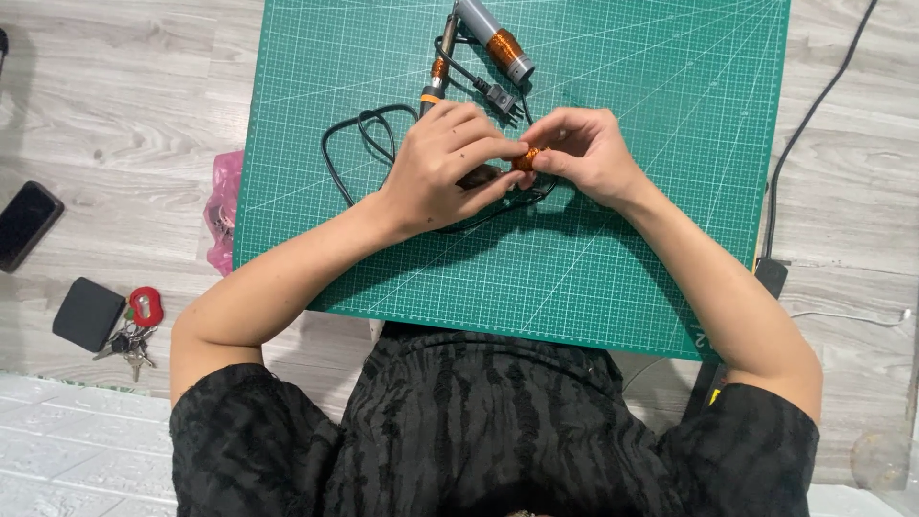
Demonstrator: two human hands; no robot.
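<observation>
Pinching a small copper-coloured coil from both sides is the step in hand, judged from the grip; the coil sits at centre frame, just above the green cutting mat.

Left to right:

1. Far left of the frame: a black phone, a black wallet and a bunch of keys with a red fob lie on the grey wooden surface.
2. A pink plastic bag lies at the mat's left edge. It is the only container in view; its contents cannot be made out.
3. A black cord loops across the mat and passes under the hands.
4. The left hand has its fingers pressed together on the coil's left end.
5. A soldering iron and a grey tool with a copper winding lie at upper centre, near the hands.
6. The right hand pinches the coil's right end with its fingertips.
7. A second black cable runs down the right of the frame.

As a judgement, any further handling of the coil calls for a steady two-sided grip and fine fingertip control.
</observation>
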